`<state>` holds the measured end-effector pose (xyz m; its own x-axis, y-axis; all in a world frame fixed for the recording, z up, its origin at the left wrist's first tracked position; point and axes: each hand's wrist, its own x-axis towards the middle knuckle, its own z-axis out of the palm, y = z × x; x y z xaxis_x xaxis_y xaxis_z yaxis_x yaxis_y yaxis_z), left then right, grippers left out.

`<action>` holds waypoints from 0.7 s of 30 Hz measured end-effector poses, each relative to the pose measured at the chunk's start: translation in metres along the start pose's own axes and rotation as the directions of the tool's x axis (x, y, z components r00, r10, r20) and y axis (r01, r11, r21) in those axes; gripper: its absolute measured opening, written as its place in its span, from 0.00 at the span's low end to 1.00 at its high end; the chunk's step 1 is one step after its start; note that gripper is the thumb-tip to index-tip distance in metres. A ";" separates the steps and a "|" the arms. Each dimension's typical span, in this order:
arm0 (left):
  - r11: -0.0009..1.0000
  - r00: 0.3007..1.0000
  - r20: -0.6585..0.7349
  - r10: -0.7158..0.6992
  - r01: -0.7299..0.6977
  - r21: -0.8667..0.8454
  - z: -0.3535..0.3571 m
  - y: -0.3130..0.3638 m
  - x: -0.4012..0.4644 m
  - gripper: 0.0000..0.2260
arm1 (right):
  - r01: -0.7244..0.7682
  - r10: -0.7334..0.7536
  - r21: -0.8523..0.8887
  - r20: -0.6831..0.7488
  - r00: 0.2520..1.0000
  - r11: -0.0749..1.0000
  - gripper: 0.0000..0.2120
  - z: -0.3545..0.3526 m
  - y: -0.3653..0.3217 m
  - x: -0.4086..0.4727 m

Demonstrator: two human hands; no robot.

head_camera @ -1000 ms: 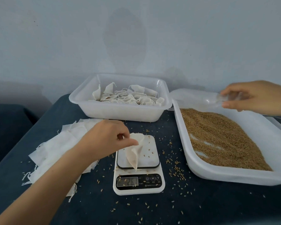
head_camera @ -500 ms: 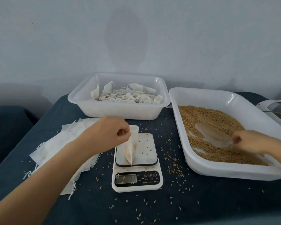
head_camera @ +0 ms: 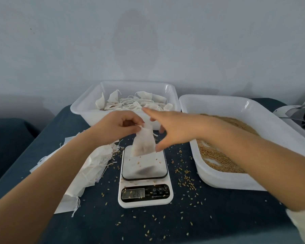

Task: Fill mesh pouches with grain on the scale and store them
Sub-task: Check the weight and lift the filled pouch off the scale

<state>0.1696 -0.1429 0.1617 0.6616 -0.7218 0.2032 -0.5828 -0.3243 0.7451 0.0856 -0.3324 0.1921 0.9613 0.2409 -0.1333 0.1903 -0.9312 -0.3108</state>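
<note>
Thin translucent mesh pouch [head_camera: 144, 143] (grain at bottom) is pinched by left hand [head_camera: 116, 125] above flat scale [head_camera: 144, 175]; right hand [head_camera: 167, 127] is spread open beside it.

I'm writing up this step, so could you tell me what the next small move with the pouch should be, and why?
Probably draw the pouch shut. The left hand pinches its top, lifting it above the scale; grain darkens its bottom, and the right hand reaches its open fingers toward it, scoop gone.

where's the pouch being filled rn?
Head view, centre: the pouch hangs from the left hand, bottom over the scale platform's far edge, right hand beside it.
</note>
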 end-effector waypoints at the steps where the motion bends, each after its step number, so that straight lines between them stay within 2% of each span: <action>1: 1.000 1.000 -0.008 -0.007 0.007 0.001 -0.002 -0.001 0.002 0.10 | 0.001 -0.001 0.007 -0.006 1.000 1.000 0.45 0.003 -0.006 0.015; 4: 1.000 0.996 -0.084 -0.017 0.017 -0.009 -0.007 -0.008 0.009 0.12 | -0.042 0.061 0.137 -0.139 0.988 0.990 0.20 0.008 -0.012 0.045; 7: 1.000 0.985 -0.171 -0.005 0.009 0.025 -0.008 -0.016 0.014 0.13 | -0.070 0.109 0.189 -0.200 0.974 0.979 0.05 0.013 -0.006 0.059; 11: 0.975 0.970 -0.236 0.058 -0.005 0.220 -0.003 -0.020 0.013 0.11 | -0.084 0.134 0.188 -0.271 0.953 0.979 0.08 0.025 0.004 0.061; 13: 0.968 0.974 -0.218 0.068 -0.012 0.250 0.004 -0.022 0.006 0.10 | -0.087 0.138 0.194 -0.266 0.954 0.977 0.02 0.031 0.010 0.057; 15: 0.966 0.984 -0.157 0.081 -0.038 0.257 0.013 -0.026 -0.004 0.09 | -0.080 0.119 0.174 -0.228 0.966 0.982 0.11 0.038 0.013 0.050; 17: 0.964 0.992 -0.089 0.089 -0.063 0.259 0.023 -0.032 -0.014 0.09 | -0.081 0.099 0.128 -0.145 0.984 0.988 0.16 0.047 0.015 0.043; 18: 0.964 0.994 -0.061 0.085 -0.067 0.258 0.028 -0.034 -0.019 0.08 | -0.081 0.089 0.091 -0.094 0.992 0.993 0.15 0.051 0.015 0.039; 21: 0.974 0.998 -0.013 0.064 -0.060 0.220 0.038 -0.040 -0.031 0.07 | -0.091 0.089 0.062 0.042 0.995 0.994 0.02 0.055 0.012 0.030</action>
<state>0.1544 -0.1308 0.1018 0.6289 -0.7331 0.2590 -0.7109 -0.4074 0.5732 0.1061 -0.3215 0.1328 0.9653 0.1683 -0.1995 0.0889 -0.9307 -0.3549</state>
